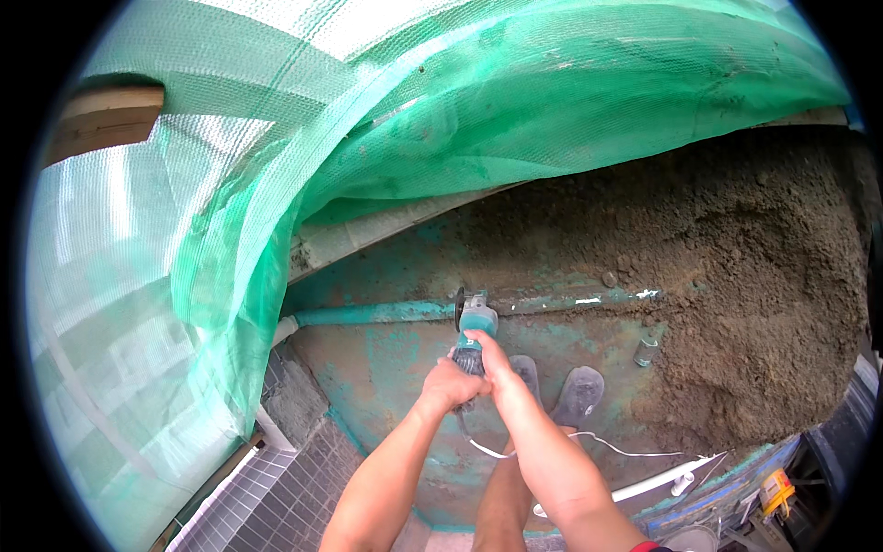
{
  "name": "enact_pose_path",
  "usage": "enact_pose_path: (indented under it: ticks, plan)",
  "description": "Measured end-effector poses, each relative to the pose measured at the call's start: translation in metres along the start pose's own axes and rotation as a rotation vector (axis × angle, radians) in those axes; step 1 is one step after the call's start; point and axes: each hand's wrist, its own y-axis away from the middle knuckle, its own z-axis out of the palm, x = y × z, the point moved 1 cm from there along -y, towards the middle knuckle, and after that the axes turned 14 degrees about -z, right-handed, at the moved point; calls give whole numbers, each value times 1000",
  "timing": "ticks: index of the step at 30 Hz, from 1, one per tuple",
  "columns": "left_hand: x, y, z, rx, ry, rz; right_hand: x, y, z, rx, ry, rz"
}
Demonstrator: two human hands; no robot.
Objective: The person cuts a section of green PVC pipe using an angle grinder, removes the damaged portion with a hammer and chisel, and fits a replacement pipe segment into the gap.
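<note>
Both my hands grip a teal and grey angle grinder [475, 324] low over the floor. My left hand [445, 383] is wrapped round its dark rear body. Along its right side lies my right hand [497, 361], with the thumb over the teal housing. The grinder's dark disc [459, 308] stands upright across a long pipe [386, 313] lying on the floor; whether it touches the pipe I cannot tell. Left of the disc the pipe is teal-coated, and right of it dirt covers much of the surface. A cord trails from the grinder's rear end.
Loose soil [773, 285] is heaped at the right. Green netting [478, 129] hangs along the far side and left. A short can-like cylinder [647, 350] stands near the soil. A white cable [635, 452] and white pipe [667, 476] lie at the lower right, by a yellow container [777, 492].
</note>
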Motion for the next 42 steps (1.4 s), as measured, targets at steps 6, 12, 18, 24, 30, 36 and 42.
enact_pose_path:
  ticks: [6,12,18,24,30,36,42]
  plan:
    - [-18,37,9,104,-34,35,14,22,-9,-16,-11,-15]
    - [-72,82,44,68,-9,-20,60,87,-29,-7,-91,66]
    - [-76,76,55,107,29,-3,56,84,-30,-68,-83,39]
    - [-40,54,42,175,80,52,23,44,-23,-112,-53,25]
    - [-25,33,38,194,80,69,9,25,-21,-93,-43,28]
    - [-17,28,34,145,103,57,4,18,-21,-72,-5,7]
    - [-12,26,26,153,105,70,0,11,-14,-78,15,-11]
